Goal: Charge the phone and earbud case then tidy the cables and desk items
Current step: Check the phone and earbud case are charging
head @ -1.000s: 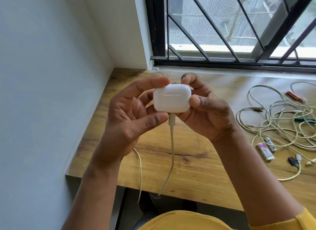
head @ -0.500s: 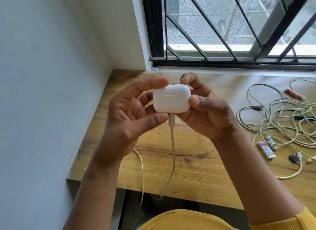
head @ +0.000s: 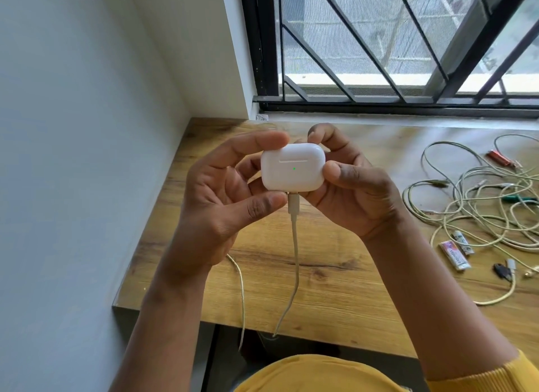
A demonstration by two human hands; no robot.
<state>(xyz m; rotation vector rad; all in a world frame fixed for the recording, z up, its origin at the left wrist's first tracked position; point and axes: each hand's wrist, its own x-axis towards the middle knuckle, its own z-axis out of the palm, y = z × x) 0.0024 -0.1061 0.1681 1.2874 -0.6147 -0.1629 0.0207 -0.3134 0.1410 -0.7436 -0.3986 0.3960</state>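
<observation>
You hold the earbud case [head: 292, 167] up between both hands, above the table [head: 335, 289]: your left hand [head: 221, 205] pinches its left side between forefinger and thumb, your right hand [head: 354, 193] grips the right side the same way. The charging cable [head: 295, 245] is plugged into the underside, and a green light shows on the front, so the connection looks made. Lower the case gently onto the wood below your hands, supporting the plug so the cable does not lever it sideways. The case is smooth, glossy, rounded plastic, likely slippery; the cable is thin and limp. To the right of your right hand lies a tangle of pale cables [head: 478, 208] on grained wood.
</observation>
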